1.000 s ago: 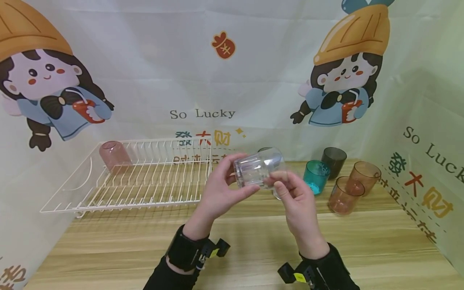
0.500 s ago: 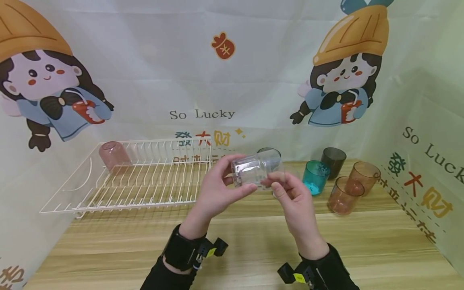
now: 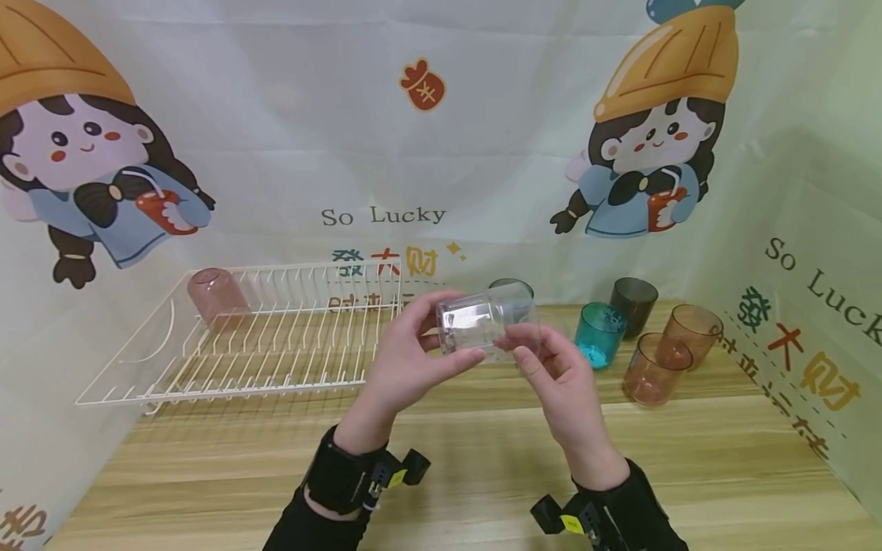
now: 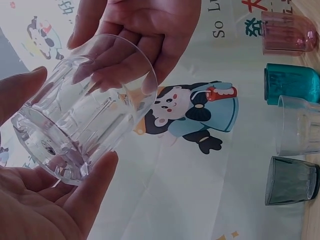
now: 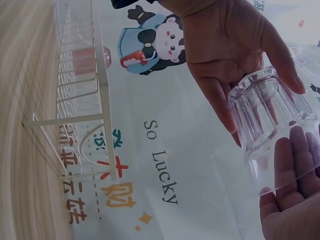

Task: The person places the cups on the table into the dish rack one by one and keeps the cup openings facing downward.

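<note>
clear glass, slightly farther left than before

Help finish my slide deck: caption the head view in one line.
Left hand and right hand hold a clear glass sideways above a table, white wire rack to the left.

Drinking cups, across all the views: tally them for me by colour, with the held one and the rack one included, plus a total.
Clear: held clear faceted cup and standing clear cup, 2
Grey see-through cups: 2
Amber see-through cups: 2
Teal see-through cup: 1
Pink see-through cup: 1
Total: 8
</note>
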{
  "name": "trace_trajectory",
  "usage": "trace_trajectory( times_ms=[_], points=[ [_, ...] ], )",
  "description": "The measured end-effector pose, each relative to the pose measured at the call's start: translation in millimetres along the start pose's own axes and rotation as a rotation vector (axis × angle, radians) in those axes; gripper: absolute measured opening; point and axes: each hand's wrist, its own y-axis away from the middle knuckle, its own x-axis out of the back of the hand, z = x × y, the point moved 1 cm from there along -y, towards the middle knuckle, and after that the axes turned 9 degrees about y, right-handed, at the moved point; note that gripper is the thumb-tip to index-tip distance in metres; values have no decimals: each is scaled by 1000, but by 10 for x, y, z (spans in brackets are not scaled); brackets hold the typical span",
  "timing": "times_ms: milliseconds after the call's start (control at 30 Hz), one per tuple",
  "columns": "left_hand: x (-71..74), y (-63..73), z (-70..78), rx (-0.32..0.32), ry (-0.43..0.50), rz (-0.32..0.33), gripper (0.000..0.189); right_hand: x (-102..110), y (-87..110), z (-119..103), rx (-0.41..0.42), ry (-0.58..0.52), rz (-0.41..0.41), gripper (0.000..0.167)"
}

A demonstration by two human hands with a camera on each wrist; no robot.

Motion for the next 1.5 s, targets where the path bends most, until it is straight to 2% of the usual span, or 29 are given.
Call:
trace_trajectory(
  times_ms=[200, 400, 567, 933, 1100, 1400, 1500],
  points=[
    [25, 13, 32, -3, 11, -5, 67, 44, -3, -6, 33, -29, -2, 22],
    [68, 33, 57, 7, 11, 2, 67, 109, 2, -5, 105, -42, -17, 23],
    [92, 46, 70, -20, 14, 5, 66, 151, 6, -23, 120, -2, -15, 27],
    [154, 59, 107, 1, -2, 22, 68, 245, -4, -8, 181, 82, -43, 35],
    [204, 61, 114, -10, -13, 29, 67, 288, -5, 5, 217, 116, -49, 39],
    [274, 67, 102, 47, -40, 53, 67, 361, 7, 54, 250, 161, -53, 44],
    [290, 67, 88, 47, -60, 55, 68, 380, 11, 74, 246, 178, -52, 45]
  ],
)
